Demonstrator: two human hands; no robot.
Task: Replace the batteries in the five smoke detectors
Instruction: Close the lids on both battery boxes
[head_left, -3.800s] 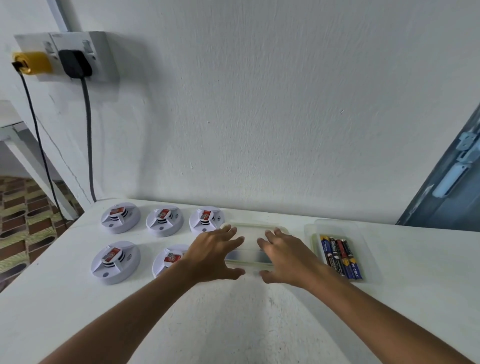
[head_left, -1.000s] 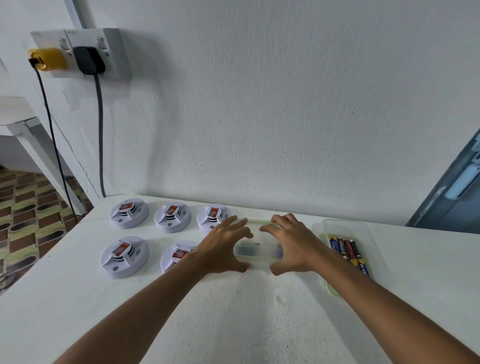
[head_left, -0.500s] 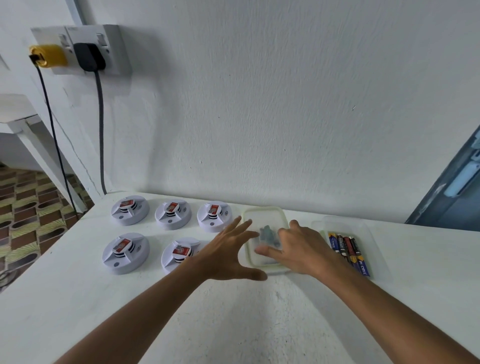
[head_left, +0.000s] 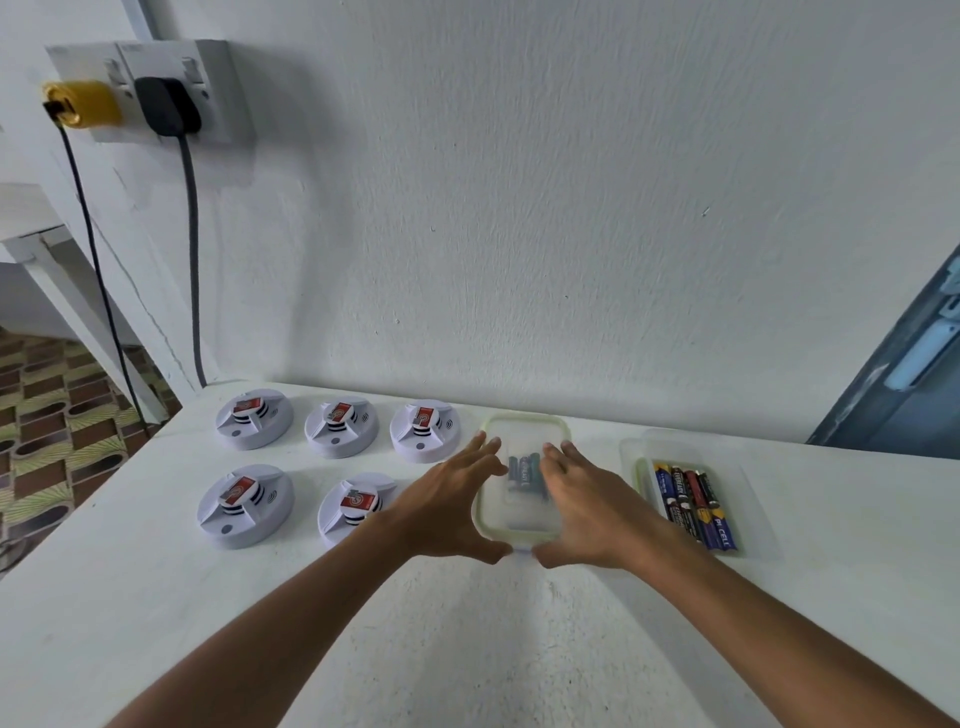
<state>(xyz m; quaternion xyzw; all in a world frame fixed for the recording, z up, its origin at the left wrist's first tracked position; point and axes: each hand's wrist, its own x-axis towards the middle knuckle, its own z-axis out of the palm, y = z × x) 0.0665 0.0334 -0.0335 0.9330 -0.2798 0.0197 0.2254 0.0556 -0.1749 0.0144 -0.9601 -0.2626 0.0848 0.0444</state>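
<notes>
Five white round smoke detectors, each with a red label on top, lie on the white table: three in a back row (head_left: 340, 428) and two in front (head_left: 244, 504). To their right sits a clear container with a pale green lid rim (head_left: 524, 418), and dark batteries (head_left: 523, 470) show through it. My left hand (head_left: 452, 504) holds its left side, thumb at the front corner. My right hand (head_left: 587, 514) lies over its right half, thumb at the front edge.
An open clear tray (head_left: 756, 499) holding several blue, red and black batteries (head_left: 693, 506) lies right of the container. A wall socket (head_left: 156, 88) with two plugs hangs cables down past the table's left end. The wall runs close behind everything.
A second ago both hands held the container lifted and tilted. It now lies flat on the table with its lid up, and both hands rest on it, thumbs at the front edge.
</notes>
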